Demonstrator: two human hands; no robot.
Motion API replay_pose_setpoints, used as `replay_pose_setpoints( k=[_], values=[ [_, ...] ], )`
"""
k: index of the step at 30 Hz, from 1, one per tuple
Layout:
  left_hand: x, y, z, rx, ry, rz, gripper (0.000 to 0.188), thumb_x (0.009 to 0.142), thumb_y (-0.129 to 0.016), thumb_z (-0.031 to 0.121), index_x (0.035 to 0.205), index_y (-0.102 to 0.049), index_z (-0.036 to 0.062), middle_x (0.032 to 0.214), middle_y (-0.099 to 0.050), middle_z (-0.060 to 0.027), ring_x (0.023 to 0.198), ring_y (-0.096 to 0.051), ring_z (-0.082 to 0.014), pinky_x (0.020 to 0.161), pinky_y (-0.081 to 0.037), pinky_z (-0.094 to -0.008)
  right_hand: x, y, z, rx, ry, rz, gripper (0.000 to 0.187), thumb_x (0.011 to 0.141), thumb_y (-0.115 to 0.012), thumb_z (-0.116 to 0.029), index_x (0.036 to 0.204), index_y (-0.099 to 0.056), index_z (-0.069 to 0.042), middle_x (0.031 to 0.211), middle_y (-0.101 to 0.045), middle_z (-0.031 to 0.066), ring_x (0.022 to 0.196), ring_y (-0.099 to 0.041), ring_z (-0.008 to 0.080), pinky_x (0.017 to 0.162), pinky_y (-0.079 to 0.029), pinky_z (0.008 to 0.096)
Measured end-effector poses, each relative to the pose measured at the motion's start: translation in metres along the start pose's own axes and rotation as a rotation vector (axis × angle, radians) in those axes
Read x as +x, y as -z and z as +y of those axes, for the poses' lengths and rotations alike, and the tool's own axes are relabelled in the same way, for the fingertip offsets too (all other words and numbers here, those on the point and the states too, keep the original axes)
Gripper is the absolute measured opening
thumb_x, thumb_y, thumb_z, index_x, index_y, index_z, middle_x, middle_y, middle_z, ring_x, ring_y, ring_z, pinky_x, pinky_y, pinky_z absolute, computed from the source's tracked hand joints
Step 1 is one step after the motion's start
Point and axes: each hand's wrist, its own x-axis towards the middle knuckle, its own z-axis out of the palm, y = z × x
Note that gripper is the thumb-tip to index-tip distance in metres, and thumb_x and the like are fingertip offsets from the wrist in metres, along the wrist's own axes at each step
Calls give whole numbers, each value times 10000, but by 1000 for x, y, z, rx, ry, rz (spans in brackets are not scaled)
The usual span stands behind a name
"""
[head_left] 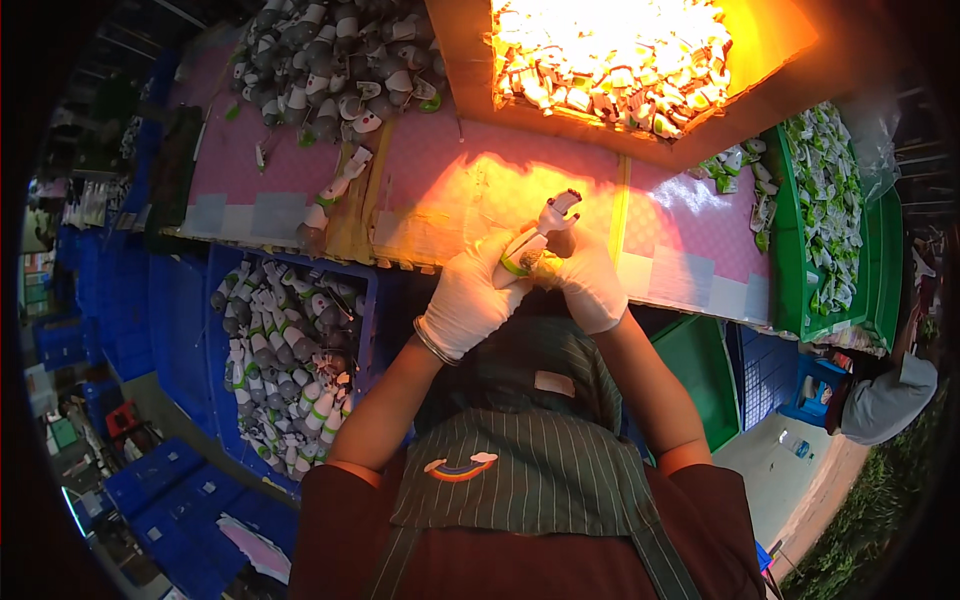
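My left hand (470, 298) and my right hand (592, 285), both in white gloves, meet over the near edge of the table. Between them they hold a toy arm (535, 240), white with a green band and a small dark-tipped hand pointing up and away from me. My left fingers wrap its white and green part. My right fingers are closed at its other side, partly hiding it. Beyond to the left, a similar toy arm (345, 182) with a grey ball end lies on the table.
A cardboard box (585, 122) of small white parts glows under strong light at the back. Grey and white parts (335, 65) are heaped at back left. Toy arms fill a blue crate (367, 340) below left. Green crates (793, 225) of white-green parts stand right. Another person's sleeve (890, 400) shows far right.
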Motion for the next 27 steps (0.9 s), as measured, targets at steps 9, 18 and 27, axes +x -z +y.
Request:
replay_pose_setpoints(
  k=[9,18,27],
  values=[
    [-7,16,7,45,82,-99,316,815,-701,153,1104,-623,52,1010,-662,-150,925,-652,-304,802,-513,-353,1,-13,29,-170,165,119,204,770,-671,-64,950,-588,-13,886,-616,34,804,-575,112,672,-459,260],
    [-1,43,24,640,-296,-157,225,783,-702,197,986,-647,117,838,-630,-78,767,-629,-262,681,-499,-369,1,25,-9,95,-569,-351,670,847,-500,-704,912,-600,-44,713,-600,58,503,-519,119,455,-377,209],
    [-4,58,8,51,315,-441,242,888,-632,299,956,-615,68,811,-624,-75,617,-581,-198,546,-467,-306,7,8,-21,-1158,844,-310,101,790,-658,-178,833,-634,-90,659,-583,81,652,-590,268,576,-467,379]
  ],
)
